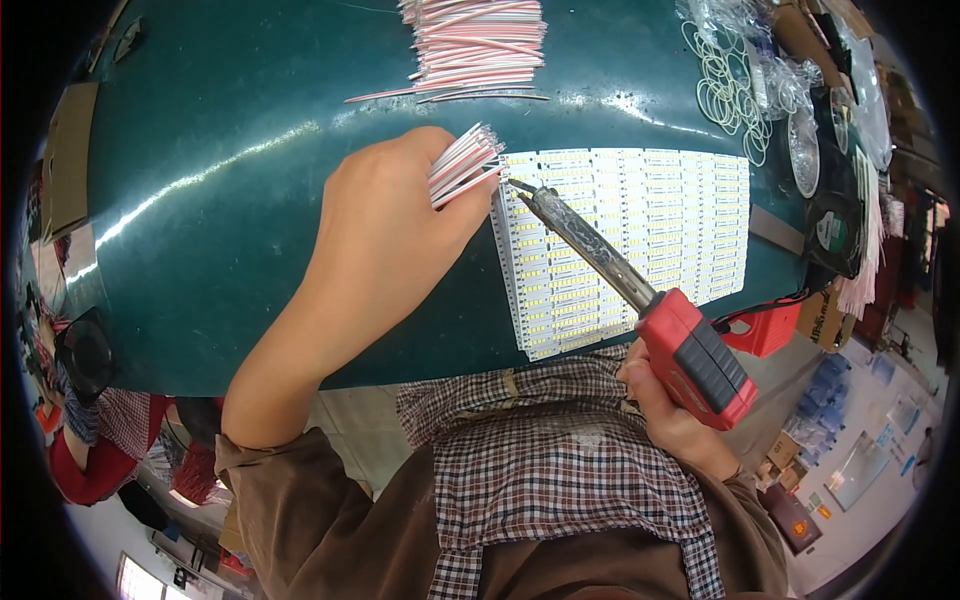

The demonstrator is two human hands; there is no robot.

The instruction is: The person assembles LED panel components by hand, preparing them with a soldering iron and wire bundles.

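My left hand [395, 225] grips a bundle of short red and white wires [463, 163], their ends fanned toward the upper right. My right hand [668, 415] holds a soldering iron [640, 300] by its red and black handle, which largely hides the hand. Its metal tip rests at the upper left corner of a white panel of LED strips [640, 235]. That panel lies flat on the dark green table [230, 170]. The wire ends sit just left of the iron's tip.
A loose pile of red and white wires [478, 45] lies at the table's far edge. White rubber rings [730, 90] and clear plastic bags [800, 90] sit at the far right. A small fan [830, 232] and a red stand [762, 330] are at the right edge.
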